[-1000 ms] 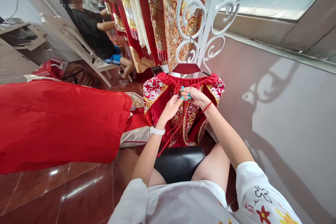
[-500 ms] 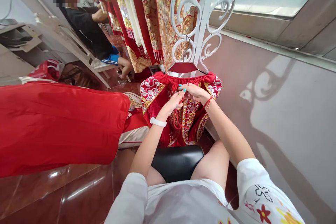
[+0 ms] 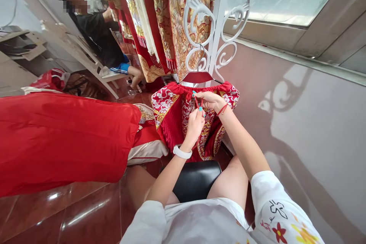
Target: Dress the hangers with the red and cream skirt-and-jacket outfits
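A red embroidered garment [image 3: 168,116] with silver and gold patterns hangs in front of me from a dark red hanger [image 3: 200,77]. At its gathered neckline a red drawstring cord [image 3: 197,103] runs between my hands. My left hand [image 3: 195,124] is closed on the cord, a little below the neckline. Just above it, my right hand [image 3: 210,99] pinches the cord close to the neckline, thumb and finger together. The cord's lower end hangs partly hidden behind my left hand and wrist.
A white scrolled metal rack [image 3: 213,42] carries the hanger. Gold and red garments [image 3: 160,19] hang behind it. Red cloth [image 3: 63,141] lies at the left. A black seat [image 3: 197,181] is between my legs. A person [image 3: 97,38] sits on a white chair at back left.
My left hand has moved down and slightly right, away from my right hand, drawing the cord taut between them. My right hand has stayed by the neckline.
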Tool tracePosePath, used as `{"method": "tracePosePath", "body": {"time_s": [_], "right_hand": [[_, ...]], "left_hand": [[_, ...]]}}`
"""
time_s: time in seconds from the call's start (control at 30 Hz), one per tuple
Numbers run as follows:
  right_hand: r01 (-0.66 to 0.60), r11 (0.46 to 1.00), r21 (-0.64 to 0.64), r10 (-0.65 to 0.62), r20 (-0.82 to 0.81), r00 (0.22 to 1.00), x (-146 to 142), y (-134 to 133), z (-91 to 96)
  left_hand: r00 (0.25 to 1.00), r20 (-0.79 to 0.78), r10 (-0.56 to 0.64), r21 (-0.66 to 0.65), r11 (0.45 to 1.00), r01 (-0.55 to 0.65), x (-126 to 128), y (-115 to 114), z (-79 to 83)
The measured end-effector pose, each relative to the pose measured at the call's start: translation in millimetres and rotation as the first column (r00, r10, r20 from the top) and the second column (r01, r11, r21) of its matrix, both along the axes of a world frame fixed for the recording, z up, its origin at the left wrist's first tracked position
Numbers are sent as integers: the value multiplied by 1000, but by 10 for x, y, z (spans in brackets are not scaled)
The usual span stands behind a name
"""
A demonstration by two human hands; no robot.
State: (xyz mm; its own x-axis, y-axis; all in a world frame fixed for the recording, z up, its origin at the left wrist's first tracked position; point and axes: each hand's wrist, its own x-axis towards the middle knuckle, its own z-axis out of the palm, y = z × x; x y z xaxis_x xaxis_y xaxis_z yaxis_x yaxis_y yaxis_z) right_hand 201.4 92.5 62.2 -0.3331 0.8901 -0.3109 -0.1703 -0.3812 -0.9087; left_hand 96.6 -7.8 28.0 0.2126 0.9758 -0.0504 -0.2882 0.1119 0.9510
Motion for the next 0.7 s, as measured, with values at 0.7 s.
{"method": "tracePosePath", "body": {"time_s": [0.7], "right_hand": [[-522,187,832,-579,523,626,372,-369,-496]], "left_hand": [[891,-419,-176,113,963,243,-392,256,-22]]}}
